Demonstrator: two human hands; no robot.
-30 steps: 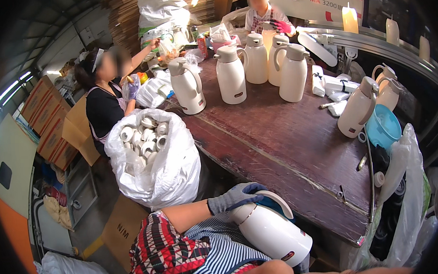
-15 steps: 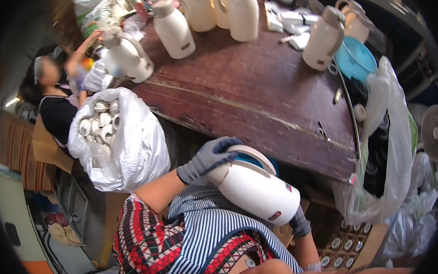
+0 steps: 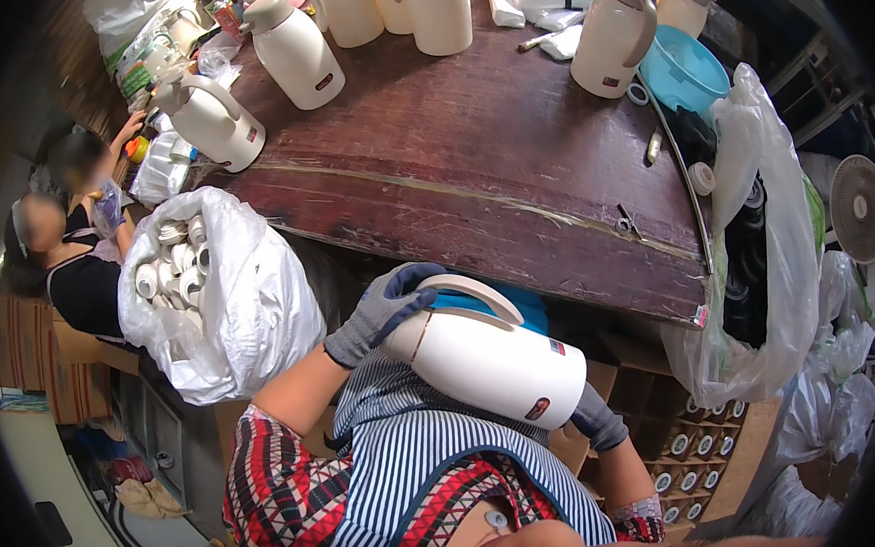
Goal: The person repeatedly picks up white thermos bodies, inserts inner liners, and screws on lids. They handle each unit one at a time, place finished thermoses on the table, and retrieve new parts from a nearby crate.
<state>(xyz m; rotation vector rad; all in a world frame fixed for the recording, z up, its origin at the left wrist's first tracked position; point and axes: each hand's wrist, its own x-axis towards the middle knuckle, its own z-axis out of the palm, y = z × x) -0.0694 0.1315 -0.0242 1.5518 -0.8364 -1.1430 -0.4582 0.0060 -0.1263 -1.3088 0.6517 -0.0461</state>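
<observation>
A white thermos jug (image 3: 498,360) with a beige handle lies tilted across my lap, its top toward the left and its base toward the lower right. My left hand (image 3: 385,309), in a grey and navy glove, is closed round its top end by the handle. At the base is my right hand (image 3: 595,419), also gloved; its fingers are partly hidden behind the jug, which it holds from below. Something blue (image 3: 532,313) shows behind the handle. My striped apron (image 3: 398,446) is under the jug.
Several similar jugs (image 3: 296,52) stand on the dark red table (image 3: 430,154). A blue basin (image 3: 686,73) sits at its right. A white sack (image 3: 259,304) of lids is left, a divided carton (image 3: 689,449) lower right. Two people (image 3: 88,295) are at the far left.
The jug has shifted slightly left in my hands and lies a little flatter. My view has shifted, so the table and the jugs on it appear higher and further left.
</observation>
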